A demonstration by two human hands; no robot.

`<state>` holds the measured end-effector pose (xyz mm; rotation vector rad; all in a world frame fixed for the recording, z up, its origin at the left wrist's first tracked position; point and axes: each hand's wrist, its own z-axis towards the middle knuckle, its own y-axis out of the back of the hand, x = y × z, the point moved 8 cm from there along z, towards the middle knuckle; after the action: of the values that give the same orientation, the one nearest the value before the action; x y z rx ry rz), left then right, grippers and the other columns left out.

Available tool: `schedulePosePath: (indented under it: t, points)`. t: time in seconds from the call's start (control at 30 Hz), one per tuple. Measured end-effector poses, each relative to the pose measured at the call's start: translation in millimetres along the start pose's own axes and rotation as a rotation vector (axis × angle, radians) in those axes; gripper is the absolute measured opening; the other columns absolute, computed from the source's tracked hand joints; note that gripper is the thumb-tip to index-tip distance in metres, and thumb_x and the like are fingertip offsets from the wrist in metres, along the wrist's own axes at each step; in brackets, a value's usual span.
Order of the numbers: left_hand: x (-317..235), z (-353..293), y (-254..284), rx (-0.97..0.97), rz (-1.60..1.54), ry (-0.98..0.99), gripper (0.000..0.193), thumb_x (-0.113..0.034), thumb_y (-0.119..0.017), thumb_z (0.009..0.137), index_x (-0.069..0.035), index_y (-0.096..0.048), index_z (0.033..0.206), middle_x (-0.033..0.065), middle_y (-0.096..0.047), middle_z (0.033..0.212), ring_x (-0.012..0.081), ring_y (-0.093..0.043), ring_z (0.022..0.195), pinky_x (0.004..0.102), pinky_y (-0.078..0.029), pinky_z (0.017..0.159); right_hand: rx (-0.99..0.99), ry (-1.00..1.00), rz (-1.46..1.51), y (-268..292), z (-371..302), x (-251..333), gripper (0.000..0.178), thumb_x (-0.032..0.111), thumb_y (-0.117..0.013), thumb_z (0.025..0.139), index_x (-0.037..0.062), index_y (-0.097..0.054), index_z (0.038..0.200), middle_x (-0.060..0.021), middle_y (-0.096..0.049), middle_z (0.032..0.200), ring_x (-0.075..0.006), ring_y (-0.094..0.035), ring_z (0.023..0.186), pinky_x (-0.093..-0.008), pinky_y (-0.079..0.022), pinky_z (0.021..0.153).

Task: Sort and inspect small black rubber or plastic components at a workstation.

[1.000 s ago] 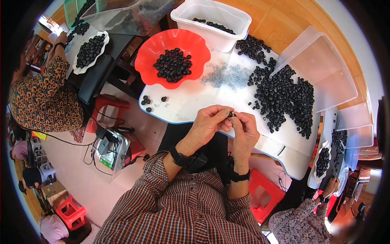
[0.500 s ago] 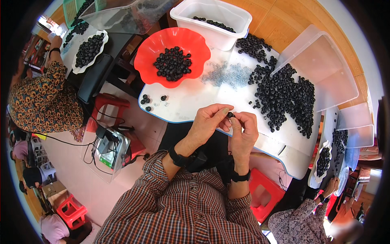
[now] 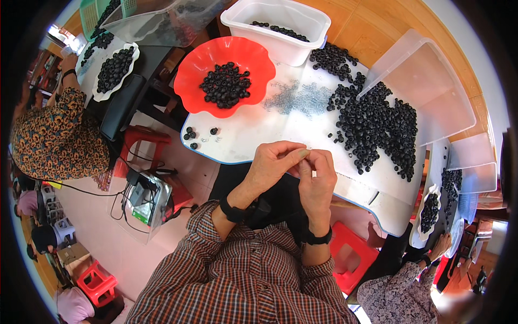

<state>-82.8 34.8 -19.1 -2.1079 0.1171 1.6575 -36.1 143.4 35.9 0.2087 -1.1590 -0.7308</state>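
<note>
My left hand (image 3: 273, 168) and my right hand (image 3: 317, 181) meet fingertip to fingertip over the near edge of the white table (image 3: 245, 137). Both are closed in a pinch around one small spot. The small black round part seen between them in the earlier frame is covered by the fingers now. Just beyond the hands lies a scatter of tiny clear rings (image 3: 299, 99). To their right spreads a big heap of black round parts (image 3: 372, 127). A red scalloped bowl (image 3: 186, 70) at the left holds more such parts.
A white tub (image 3: 237, 24) with black parts stands at the back. A clear plastic bin (image 3: 431, 92) lies tipped behind the heap. Several loose black parts (image 3: 190, 134) sit at the table's left corner. Co-workers are at tables on both sides; red stools (image 3: 353, 254) stand below.
My fingertips have closed in over the small black round part, which showed between them before. Both hands have shifted slightly left, and the whole view has moved a little.
</note>
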Motion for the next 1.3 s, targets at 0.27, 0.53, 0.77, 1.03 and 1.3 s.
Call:
schedulePosePath:
  t: [0.27,0.53,0.77,1.03,1.3]
  points:
    - [10,4,1,0.089,-0.33,0.076,0.028,-0.017,-0.056,0.098,0.004,-0.064,0.115,0.0076,-0.067,0.085,0.0119,-0.062,0.065,0.023,-0.054,0.06,-0.08,-0.359,0.512,3,-13,-29,0.015,-0.002,-0.062,0.09,-0.0017,-0.06,0.105,-0.0042,-0.063,0.089,-0.0084,-0.06,0.079,-0.0229,-0.05,0.071]
    - [9,4,5,0.131,-0.516,0.04,0.027,-0.017,-0.057,0.097,0.003,-0.064,0.113,0.0087,-0.068,0.085,0.0087,-0.058,0.063,0.0218,-0.049,0.054,-0.076,-0.423,0.578,-1,-12,-25,0.014,-0.001,-0.064,0.09,-0.0013,-0.062,0.103,-0.0022,-0.063,0.087,-0.007,-0.058,0.078,-0.0209,-0.049,0.069]
    - [-25,9,30,-0.089,-0.365,-0.053,0.025,-0.017,-0.056,0.098,0.003,-0.064,0.111,0.0097,-0.068,0.085,0.009,-0.058,0.062,0.0229,-0.049,0.053,-0.113,-0.45,0.482,0,-17,-45,0.011,0.002,-0.065,0.089,-0.0001,-0.064,0.1,-0.001,-0.061,0.084,-0.0065,-0.056,0.073,-0.0205,-0.047,0.065]
    - [-71,13,103,-0.503,-0.427,-0.263,0.029,-0.022,-0.055,0.099,0.005,-0.058,0.105,0.0154,-0.067,0.088,0.0147,-0.063,0.066,0.0265,-0.055,0.061,-0.154,-0.395,0.303,4,-19,-66,0.012,0.003,-0.065,0.088,-0.0016,-0.064,0.099,-0.0014,-0.061,0.08,-0.0074,-0.055,0.071,-0.0225,-0.047,0.065]
    - [-57,21,74,-0.462,-0.254,-0.259,0.026,-0.016,-0.057,0.096,0.005,-0.058,0.112,0.015,-0.068,0.092,0.0151,-0.063,0.067,0.0253,-0.055,0.063,-0.196,-0.434,0.184,13,-17,-84,0.01,0.002,-0.065,0.087,-0.0022,-0.064,0.096,-0.0055,-0.064,0.081,-0.0096,-0.057,0.068,-0.0247,-0.049,0.063]
